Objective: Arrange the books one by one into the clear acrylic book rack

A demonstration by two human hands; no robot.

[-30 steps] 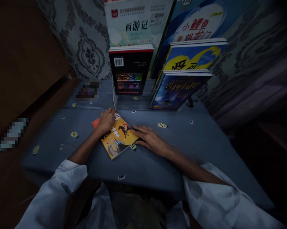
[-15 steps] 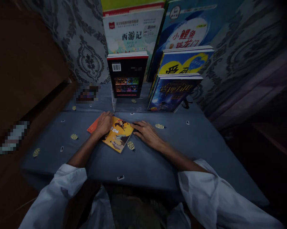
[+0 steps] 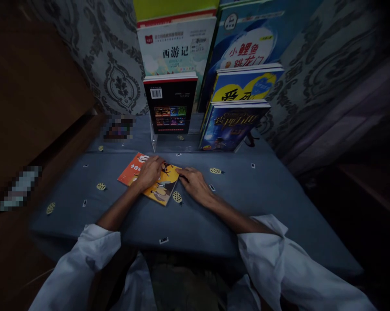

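A thin book (image 3: pixel 166 195) with an orange and yellow illustrated cover lies at a slant on the cloth-covered table. My left hand (image 3: pixel 150 173) rests on top of it, fingers laid over the upper middle of the cover and hiding part of the picture and title. At the book's right corner is my right hand (image 3: pixel 195 183), its thumb and forefinger pinching the edge. The remaining fingers of that hand are curled.
Behind the book, a clear stand (image 3: pixel 153 140) holds upright books: a black one (image 3: pixel 172 97), a blue one (image 3: pixel 232 129) and taller picture books (image 3: pixel 178 43). The table (image 3: pixel 214 224) has a grey-blue pineapple-print cloth. A brown wooden panel (image 3: pixel 29 86) stands at left.
My left hand has slid right across the cover, uncovering the orange left part with its white lettering. My right hand stays at the right corner, its fingers closer to the edge.
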